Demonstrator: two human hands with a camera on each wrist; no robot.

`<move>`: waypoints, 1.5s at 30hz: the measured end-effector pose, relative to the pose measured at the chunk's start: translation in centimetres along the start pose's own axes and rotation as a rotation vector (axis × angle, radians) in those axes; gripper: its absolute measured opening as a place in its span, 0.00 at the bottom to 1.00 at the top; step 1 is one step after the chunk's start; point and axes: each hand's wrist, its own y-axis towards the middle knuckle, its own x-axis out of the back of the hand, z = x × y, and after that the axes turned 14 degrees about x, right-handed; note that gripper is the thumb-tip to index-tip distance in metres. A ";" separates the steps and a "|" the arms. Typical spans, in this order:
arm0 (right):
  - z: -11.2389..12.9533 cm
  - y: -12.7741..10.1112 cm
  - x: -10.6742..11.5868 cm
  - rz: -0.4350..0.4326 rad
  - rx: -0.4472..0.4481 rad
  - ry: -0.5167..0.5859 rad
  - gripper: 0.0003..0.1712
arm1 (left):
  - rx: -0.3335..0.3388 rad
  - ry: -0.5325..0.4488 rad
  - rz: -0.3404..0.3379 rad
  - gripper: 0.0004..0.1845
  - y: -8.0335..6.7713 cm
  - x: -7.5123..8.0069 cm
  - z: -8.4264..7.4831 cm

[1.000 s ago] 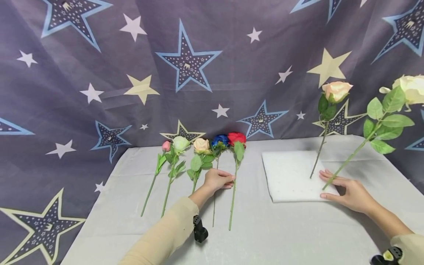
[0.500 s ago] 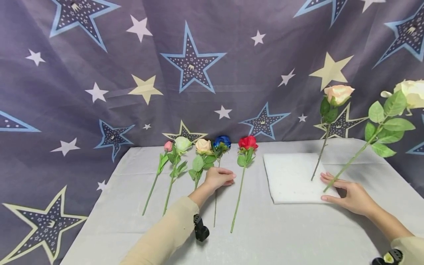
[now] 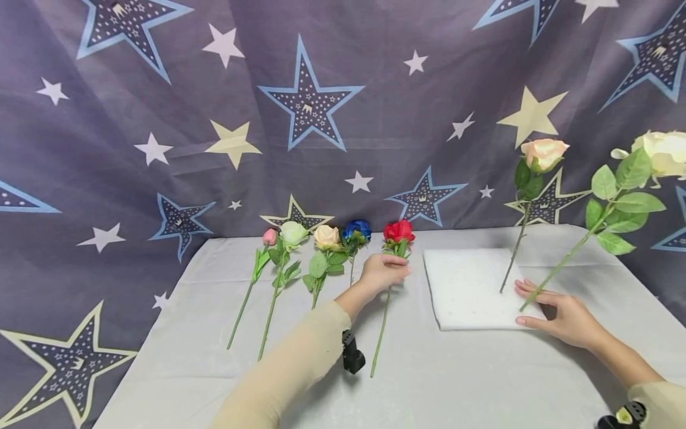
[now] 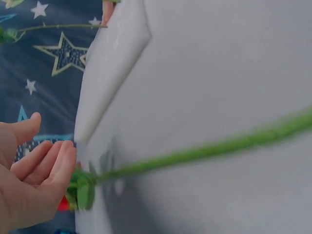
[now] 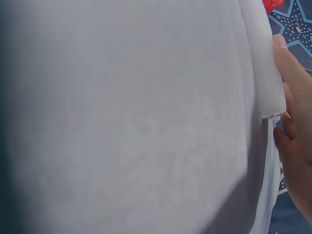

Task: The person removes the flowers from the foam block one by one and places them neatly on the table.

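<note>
- Since half a second ago, my left hand [image 3: 383,273] has shifted right, off the blue rose [image 3: 356,231] stem and over to the red rose [image 3: 399,231].
- Left fingers [image 4: 46,163] lie relaxed and nearly straight at the red rose's upper stem, just under its leaves; not closed round it.
- Red rose lies flat on the grey tablecloth [image 3: 455,381], bloom toward the backdrop, just left of the white foam pad [image 3: 466,286].
- My right hand [image 3: 560,313] rests flat on the pad's near right corner, fingers extended, gripping nothing.
- Peach rose [image 3: 543,153] and cream rose [image 3: 661,152] stand stuck in the pad.
</note>
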 end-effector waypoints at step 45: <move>-0.3 0.2 0.1 0.016 0.017 0.019 0.38 | -0.073 -0.133 0.237 0.13 1.5 -16.5 -6.3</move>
